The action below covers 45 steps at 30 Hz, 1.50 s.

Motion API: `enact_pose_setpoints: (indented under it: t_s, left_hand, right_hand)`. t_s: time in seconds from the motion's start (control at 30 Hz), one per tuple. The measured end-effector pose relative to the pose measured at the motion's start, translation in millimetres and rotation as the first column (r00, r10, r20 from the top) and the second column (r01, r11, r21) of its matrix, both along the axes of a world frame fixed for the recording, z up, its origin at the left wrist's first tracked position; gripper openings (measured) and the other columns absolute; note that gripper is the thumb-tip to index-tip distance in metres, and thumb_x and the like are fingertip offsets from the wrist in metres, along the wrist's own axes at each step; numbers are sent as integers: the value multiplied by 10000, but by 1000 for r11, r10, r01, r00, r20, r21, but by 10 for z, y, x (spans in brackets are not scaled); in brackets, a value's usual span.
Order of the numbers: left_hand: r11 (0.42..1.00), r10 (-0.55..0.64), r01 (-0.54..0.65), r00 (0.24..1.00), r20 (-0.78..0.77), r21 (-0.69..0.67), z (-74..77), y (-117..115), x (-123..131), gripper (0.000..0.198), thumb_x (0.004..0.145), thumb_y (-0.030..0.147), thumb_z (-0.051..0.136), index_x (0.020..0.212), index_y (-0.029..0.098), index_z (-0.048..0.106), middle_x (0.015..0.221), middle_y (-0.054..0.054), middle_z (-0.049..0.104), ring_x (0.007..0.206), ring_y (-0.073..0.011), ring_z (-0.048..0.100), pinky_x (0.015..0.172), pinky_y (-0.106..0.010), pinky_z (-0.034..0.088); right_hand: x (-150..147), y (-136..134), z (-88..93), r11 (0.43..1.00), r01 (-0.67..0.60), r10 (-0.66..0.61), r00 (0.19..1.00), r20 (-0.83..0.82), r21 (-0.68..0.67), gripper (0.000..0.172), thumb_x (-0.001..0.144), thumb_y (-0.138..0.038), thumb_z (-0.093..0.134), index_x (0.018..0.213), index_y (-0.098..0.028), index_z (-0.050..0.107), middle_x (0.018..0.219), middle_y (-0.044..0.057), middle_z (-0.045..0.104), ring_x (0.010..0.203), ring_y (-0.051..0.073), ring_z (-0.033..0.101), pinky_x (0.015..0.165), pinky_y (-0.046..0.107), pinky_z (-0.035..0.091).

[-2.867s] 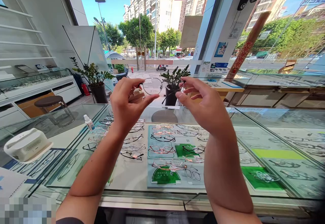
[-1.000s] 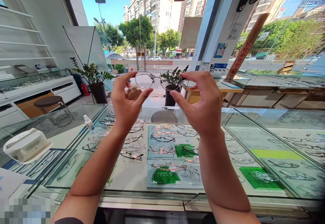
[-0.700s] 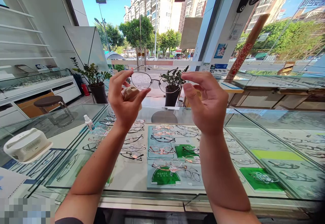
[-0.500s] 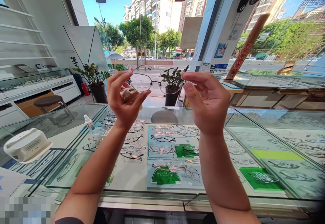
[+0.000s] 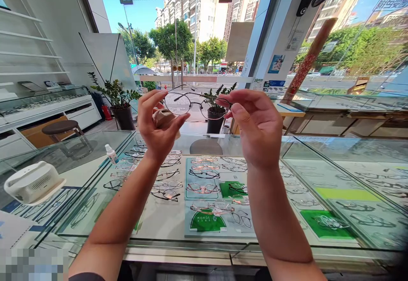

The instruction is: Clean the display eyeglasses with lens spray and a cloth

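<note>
A pair of thin dark-rimmed glasses [image 5: 195, 103] is held up level in front of me, above the counter. My left hand [image 5: 154, 132] pinches its left end, thumb by the lower rim and forefinger at the upper corner. A crumpled beige cloth [image 5: 163, 120] is tucked in that same hand, partly hidden by the fingers. At the other end, my right hand [image 5: 263, 130] grips the right corner between thumb and fingers, with fingertips showing behind the right lens. A dark temple tip shows through the left lens.
Below lies a glass display counter [image 5: 159, 230] with rows of spectacle frames [image 5: 204, 174] inside. A small spray bottle [image 5: 111, 153] and a white device [image 5: 34, 182] stand at the left. Beyond are a stool [image 5: 60, 127], potted plants [image 5: 119, 98] and a large window.
My right hand has shifted slightly left, its fingers now behind the right lens. A dark temple tip has come into sight through the left lens. My left hand has moved slightly right.
</note>
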<state>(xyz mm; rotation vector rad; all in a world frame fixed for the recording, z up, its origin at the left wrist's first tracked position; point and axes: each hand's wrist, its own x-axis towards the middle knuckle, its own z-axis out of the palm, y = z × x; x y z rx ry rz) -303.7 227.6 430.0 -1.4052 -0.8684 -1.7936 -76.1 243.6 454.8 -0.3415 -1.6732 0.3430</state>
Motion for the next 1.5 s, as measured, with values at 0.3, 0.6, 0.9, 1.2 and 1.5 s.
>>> enact_pose_setpoints:
  t_s: [0.3,0.6,0.9,1.2,1.5]
  left_hand:
    - [999,-46,46,999,8,-3,-2,-3,35,635,862,672,858,1365,333,670,1326,-93,713,1180,-302,663,948,-488,583]
    - [997,-47,48,999,18,-55,-7,-80,146,592,896,621,854,1361,308,662,1277,-67,748,1057,-246,697,897,-433,592]
    - [994,-64,62,998,-21,-90,28,-151,143,582,872,576,896,1352,320,690,1245,-46,772,1001,-227,710,889,-422,592]
    - [978,-159,150,986,-54,-144,87,-221,124,615,847,649,895,1340,325,721,1219,-49,795,1034,-234,726,890,-425,598]
    - [916,-295,236,944,-146,-324,99,-216,124,648,830,653,907,1343,287,757,1206,-75,806,985,-218,718,875,-408,611]
  right_hand:
    - [44,73,10,987,-106,108,994,8,-119,400,1101,-568,565,1410,-328,647,1224,75,793,1207,277,800,871,429,695]
    - [45,147,38,965,-159,140,985,-103,-208,339,1070,-534,614,1293,-302,721,1179,70,818,1206,265,790,972,470,667]
    - [40,486,-40,836,-311,321,945,-56,-452,475,943,-723,720,1062,-270,793,1012,58,840,896,210,804,767,353,652]
    - [-45,524,-88,879,-296,283,955,-90,-374,390,811,-601,909,904,-248,773,808,3,768,740,179,722,707,353,632]
    - [104,293,26,942,-218,270,944,189,-257,354,894,-561,861,929,-214,800,883,29,779,807,182,698,743,340,576]
